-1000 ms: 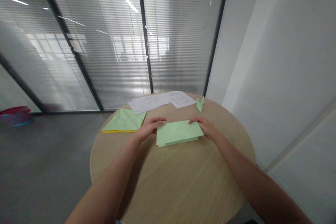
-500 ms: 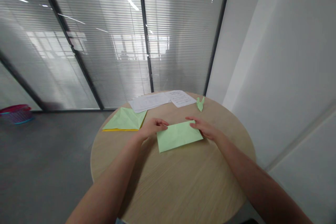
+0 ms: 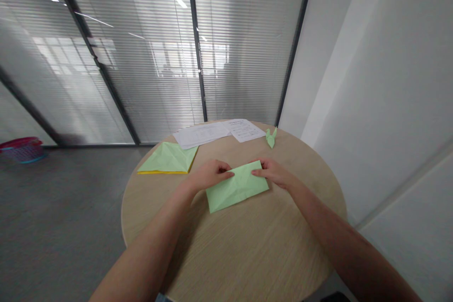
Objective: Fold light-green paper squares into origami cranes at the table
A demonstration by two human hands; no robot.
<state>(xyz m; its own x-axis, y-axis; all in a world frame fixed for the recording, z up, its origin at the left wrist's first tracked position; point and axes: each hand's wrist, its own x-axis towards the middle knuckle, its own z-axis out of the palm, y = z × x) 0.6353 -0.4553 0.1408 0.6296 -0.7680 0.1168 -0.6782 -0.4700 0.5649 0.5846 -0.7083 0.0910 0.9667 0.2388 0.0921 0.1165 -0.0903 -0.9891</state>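
Right in front of me, near the middle of the round wooden surface [image 3: 255, 245], both my hands have hold of a folded green paper [image 3: 239, 188]. My left hand [image 3: 211, 175] is mostly closed, its thumb lying over the far edge near the paper's left end and the fingers curled in beside it. My right hand [image 3: 274, 173] pinches the right end, thumb on the upper face and fingers beyond the edge, partly tucked out of my sight. The paper slants, its left end nearer to me; I cannot tell whether it lies fully flat.

Beyond my left hand rests a creased green sheet [image 3: 166, 159], with yellow paper [image 3: 163, 172] showing beneath it. White sheets [image 3: 200, 137] lap over its far edge, and a printed page [image 3: 245, 130] adjoins them. Just beside that page stands a small green origami crane [image 3: 271, 138]. Off to the left, a basket [image 3: 23, 151] sits on the grey floor [image 3: 81, 198].
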